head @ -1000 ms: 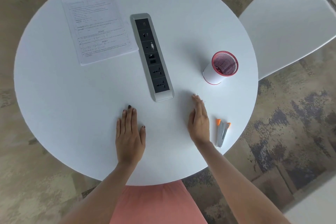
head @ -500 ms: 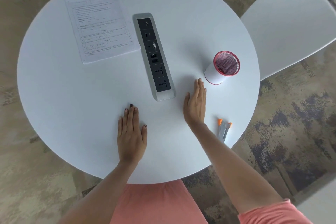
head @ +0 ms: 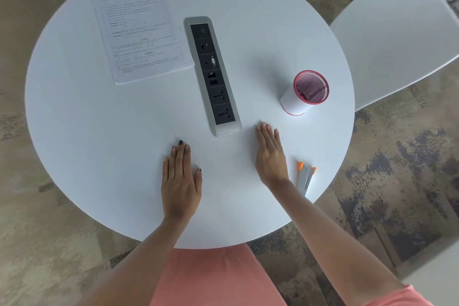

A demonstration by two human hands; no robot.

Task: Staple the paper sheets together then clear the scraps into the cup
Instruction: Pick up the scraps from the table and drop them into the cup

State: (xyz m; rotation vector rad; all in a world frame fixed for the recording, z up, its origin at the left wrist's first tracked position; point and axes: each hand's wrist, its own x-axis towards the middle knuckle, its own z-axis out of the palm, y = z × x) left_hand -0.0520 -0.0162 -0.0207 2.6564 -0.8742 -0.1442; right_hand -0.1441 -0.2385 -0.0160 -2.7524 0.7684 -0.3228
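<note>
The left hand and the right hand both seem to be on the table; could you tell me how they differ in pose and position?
The left hand lies palm down with its fingers close together, while the right hand stands more on its edge. The left hand sits nearer the table's front edge; the right hand reaches further forward, toward the cup. The stapler lies right beside the right hand, apart from the left. Both are open and hold nothing.

papers [head: 141,32] lie left of the socket strip [head: 213,74], cup [head: 306,93] and stapler [head: 306,177] right.
</note>
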